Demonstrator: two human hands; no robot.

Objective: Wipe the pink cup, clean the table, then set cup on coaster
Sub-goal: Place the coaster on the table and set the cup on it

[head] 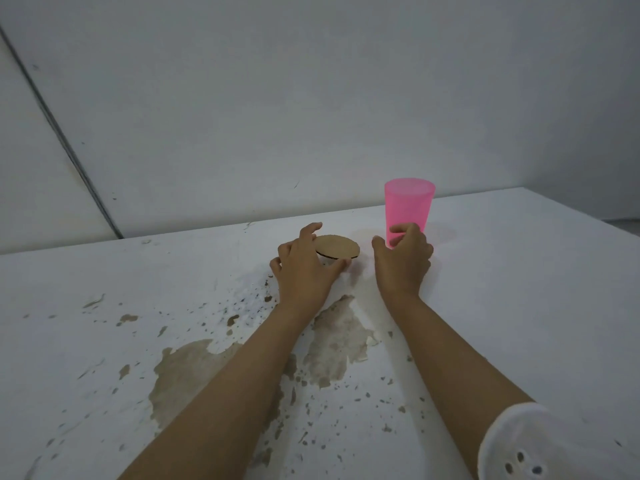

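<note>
Now, head view. Left grip (304, 265) curls round the near edge of a round tan cardboard coaster (341, 244), thumb beneath. The coaster looks tilted, partly off the white, stained, flaking worktop (519, 271). Right grip (403, 256) wraps the base of an upright translucent pink plastic cup (408, 202), just right of the coaster. Risk: with so low a hold the tall cup may tip in transfer, and a tilted coaster seats it badly.
</note>
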